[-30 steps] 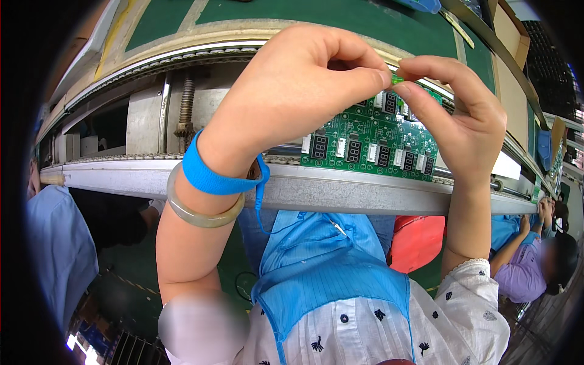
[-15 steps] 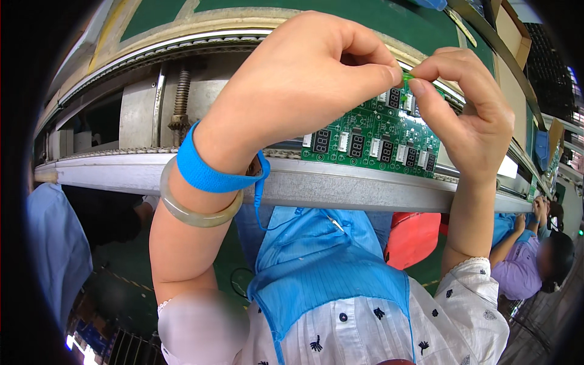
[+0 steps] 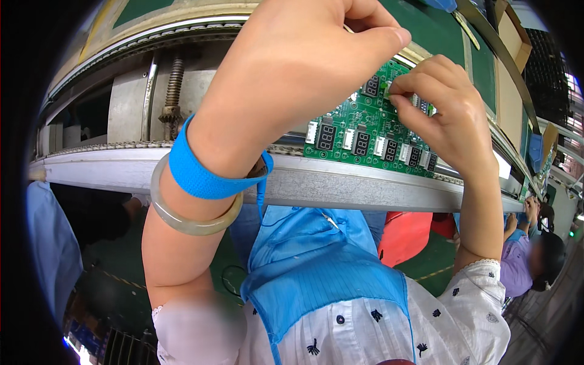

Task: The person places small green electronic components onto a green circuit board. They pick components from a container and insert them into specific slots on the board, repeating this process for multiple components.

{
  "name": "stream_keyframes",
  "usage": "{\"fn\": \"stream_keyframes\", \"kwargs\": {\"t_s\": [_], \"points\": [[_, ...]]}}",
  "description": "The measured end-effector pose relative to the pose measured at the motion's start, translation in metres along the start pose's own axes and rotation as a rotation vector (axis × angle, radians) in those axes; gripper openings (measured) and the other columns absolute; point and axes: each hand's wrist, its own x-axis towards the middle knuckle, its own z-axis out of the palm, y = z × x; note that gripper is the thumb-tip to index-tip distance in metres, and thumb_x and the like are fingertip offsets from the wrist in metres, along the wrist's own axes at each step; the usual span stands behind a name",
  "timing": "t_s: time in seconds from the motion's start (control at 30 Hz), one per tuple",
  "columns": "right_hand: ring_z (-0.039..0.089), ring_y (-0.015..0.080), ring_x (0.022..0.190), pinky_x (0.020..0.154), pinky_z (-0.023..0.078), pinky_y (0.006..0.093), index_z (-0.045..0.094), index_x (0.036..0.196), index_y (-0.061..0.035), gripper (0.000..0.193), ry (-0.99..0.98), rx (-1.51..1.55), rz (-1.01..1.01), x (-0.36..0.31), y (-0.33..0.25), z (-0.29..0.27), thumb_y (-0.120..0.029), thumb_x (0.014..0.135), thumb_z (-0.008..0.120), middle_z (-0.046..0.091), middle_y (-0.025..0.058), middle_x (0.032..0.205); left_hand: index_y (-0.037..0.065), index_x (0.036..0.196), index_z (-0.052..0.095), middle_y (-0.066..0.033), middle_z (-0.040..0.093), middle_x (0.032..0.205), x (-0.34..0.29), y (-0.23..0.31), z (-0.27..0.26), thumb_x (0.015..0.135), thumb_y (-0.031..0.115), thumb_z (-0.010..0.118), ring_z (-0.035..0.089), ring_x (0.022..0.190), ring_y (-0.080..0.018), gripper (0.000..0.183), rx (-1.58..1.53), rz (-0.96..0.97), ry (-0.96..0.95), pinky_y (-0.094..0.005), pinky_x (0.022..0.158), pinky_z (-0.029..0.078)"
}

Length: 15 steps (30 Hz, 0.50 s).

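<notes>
My right hand (image 3: 449, 108) pinches thumb and forefinger together low over a green circuit board (image 3: 347, 151). A small bright-green part (image 3: 384, 86) shows at these fingertips, against the board. Rows of black three-digit displays (image 3: 326, 137) and white connectors (image 3: 311, 132) sit on the board, partly covered by my hands. Up and to the left, my left hand (image 3: 310, 61) is raised above the board's far edge, thumb and forefinger closed together. Anything between its fingertips is too small or hidden to make out. A blue wrist strap (image 3: 207, 173) and a pale bangle (image 3: 194, 226) circle my left arm.
The board rests along a metal conveyor rail (image 3: 353, 185) in front of me. Behind the rail's left part stands a threaded rod (image 3: 174, 85). A green work surface (image 3: 435, 33) lies beyond. A red seat (image 3: 406, 237) is below, and another person (image 3: 520, 258) sits at far right.
My hands, which met at a small green piece above the board, have separated. The right hand has come down and left to the board; the left has risen slightly.
</notes>
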Motion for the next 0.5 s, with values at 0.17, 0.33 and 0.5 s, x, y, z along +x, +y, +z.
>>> {"fn": "stream_keyframes", "kwargs": {"t_s": [0.17,0.33,0.5], "points": [[0.064,0.0276,0.088,0.079,0.048,0.0405,0.073,0.086,-0.0064,0.011,-0.003,-0.034,-0.018,0.0031,-0.0019,0.0015,-0.011,0.077,0.077,0.068,0.0062,0.085,-0.009,0.1,0.072,0.0006,0.062,0.068,-0.0021,0.0001,0.0003,0.097,0.015,0.068,0.049,0.06,-0.0021,0.024,-0.042,-0.009,-0.012,-0.0214,0.05,0.037],[0.064,0.0286,0.088,0.079,0.05,0.0411,0.073,0.087,-0.0054,0.011,0.006,0.039,0.013,0.0033,-0.0001,0.0034,-0.009,0.077,0.076,0.069,0.0077,0.084,-0.01,0.1,0.072,-0.0006,0.063,0.068,-0.0009,0.0006,-0.0006,0.097,0.015,0.068,0.048,0.056,-0.0022,0.025,-0.05,-0.024,-0.034,-0.0221,0.047,0.036],[0.064,0.0289,0.087,0.077,0.053,0.0404,0.074,0.088,-0.005,0.011,0.021,0.077,0.038,0.0013,0.0025,0.0059,-0.007,0.078,0.076,0.069,0.0088,0.084,-0.01,0.1,0.072,-0.0018,0.064,0.068,-0.0036,0.0052,-0.0022,0.097,0.015,0.067,0.049,0.055,-0.0026,0.026,-0.055,-0.022,-0.054,-0.0221,0.046,0.036]]}}
